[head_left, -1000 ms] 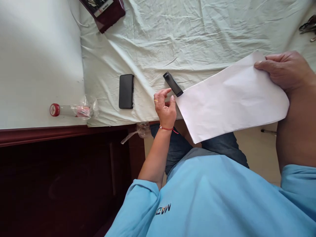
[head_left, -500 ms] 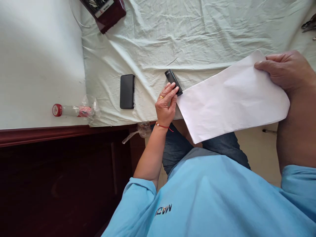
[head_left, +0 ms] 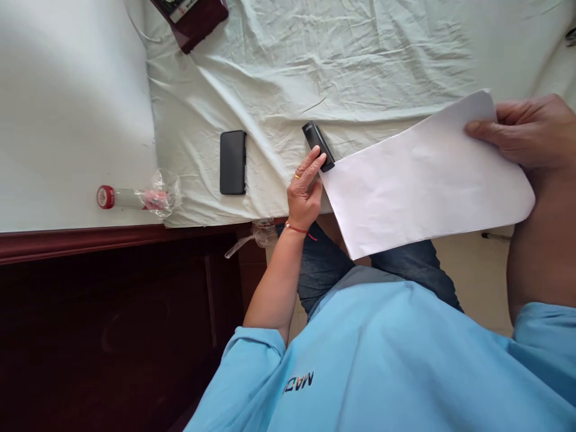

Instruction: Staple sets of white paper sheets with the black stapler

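My left hand is on the near end of a black stapler, two fingers lying over its top and the thumb bent in below. Part of the stapler is hidden under those fingers. The upper left corner of some white paper sheets meets the stapler's near end; whether it sits inside the jaw I cannot tell. At the sheets' far right, my right hand pinches their edge, thumb on top. The paper curves down by my right forearm and hangs partly over the table's front edge.
A black phone lies left of the stapler on the pale cloth. Farther left is a red-capped bottle with clear plastic around it. A dark red device stands at the back left, and a dark object at the right edge.
My right hand has shifted slightly to the right with the paper's end. The left fingers have moved a little on the stapler, which stays at the paper's corner.
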Available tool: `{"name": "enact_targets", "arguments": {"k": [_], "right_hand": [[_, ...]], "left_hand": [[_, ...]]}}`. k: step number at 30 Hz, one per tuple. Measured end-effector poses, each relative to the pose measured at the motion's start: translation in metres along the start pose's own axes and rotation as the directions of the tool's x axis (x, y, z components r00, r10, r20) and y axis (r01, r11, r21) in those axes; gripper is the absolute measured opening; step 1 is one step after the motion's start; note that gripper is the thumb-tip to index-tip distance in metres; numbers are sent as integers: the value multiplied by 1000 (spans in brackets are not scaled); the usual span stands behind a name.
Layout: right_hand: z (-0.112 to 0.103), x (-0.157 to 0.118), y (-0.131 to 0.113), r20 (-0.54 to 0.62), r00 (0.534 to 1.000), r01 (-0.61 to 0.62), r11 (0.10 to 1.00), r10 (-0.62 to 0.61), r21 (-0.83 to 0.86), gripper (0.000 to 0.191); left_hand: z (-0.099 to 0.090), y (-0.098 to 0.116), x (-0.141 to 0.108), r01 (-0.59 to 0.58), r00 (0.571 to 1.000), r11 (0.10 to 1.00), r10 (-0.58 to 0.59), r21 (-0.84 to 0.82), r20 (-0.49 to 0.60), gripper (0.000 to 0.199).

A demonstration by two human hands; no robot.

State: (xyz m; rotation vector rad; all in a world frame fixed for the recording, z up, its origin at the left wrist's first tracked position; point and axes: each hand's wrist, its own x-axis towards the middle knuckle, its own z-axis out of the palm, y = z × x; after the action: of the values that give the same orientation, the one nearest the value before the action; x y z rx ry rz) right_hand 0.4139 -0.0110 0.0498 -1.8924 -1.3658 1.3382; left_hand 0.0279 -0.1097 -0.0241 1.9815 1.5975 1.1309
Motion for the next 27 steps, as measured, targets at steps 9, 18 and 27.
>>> {"name": "enact_targets", "arguments": {"k": [9, 18, 27], "right_hand": [[0, 3, 11, -27, 996, 82, 997, -82, -6, 33], [4, 4, 13, -43, 992, 118, 991, -115, 56, 29], [7, 7, 16, -39, 988, 153, 987, -151, 55, 20]], "left_hand": [[6, 9, 11, 68, 997, 994, -65, 83, -31, 58], [-4, -14, 48, 50, 998, 995, -52, 82, 22, 44], [-14, -46, 35, 140, 984, 985, -127, 99, -123, 71]]}}
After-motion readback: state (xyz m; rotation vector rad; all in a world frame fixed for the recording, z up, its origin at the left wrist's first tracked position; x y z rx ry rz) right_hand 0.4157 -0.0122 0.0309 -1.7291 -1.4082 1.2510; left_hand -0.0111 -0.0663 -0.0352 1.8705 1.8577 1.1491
